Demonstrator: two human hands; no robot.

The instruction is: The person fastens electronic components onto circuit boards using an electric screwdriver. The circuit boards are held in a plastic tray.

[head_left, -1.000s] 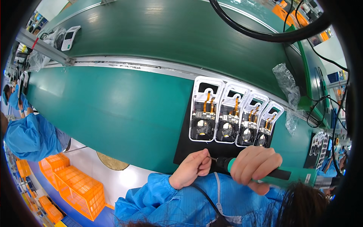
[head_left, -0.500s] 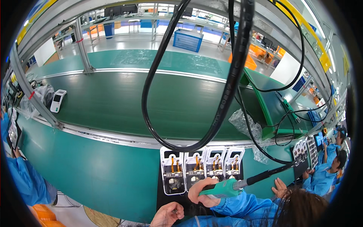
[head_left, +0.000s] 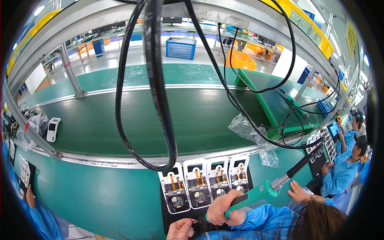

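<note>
My right hand (head_left: 222,208) is wrapped round a green electric screwdriver (head_left: 256,197), which slants down to the left. A black cable rises from its grey upper end. The screwdriver's dark tip end (head_left: 201,219) meets the fingertips of my left hand (head_left: 180,229). Those fingers are pinched together; whatever is between them is too small to make out. Just beyond my hands, several white device housings (head_left: 175,192) stand in a row on a black mat (head_left: 167,218). Each holds circuit boards, orange ribbon cables and a round black part.
Thick black cables (head_left: 160,88) hang in front of the green conveyor (head_left: 92,124). Crumpled clear plastic (head_left: 246,130) and a white handheld device (head_left: 53,129) lie on it. Co-workers in blue sit on both sides; one's hand (head_left: 298,192) rests close to my screwdriver.
My right hand has tilted the screwdriver, bringing its tip down to my left fingertips. The view has shifted, and the co-worker at left now holds a tray of white parts over the table.
</note>
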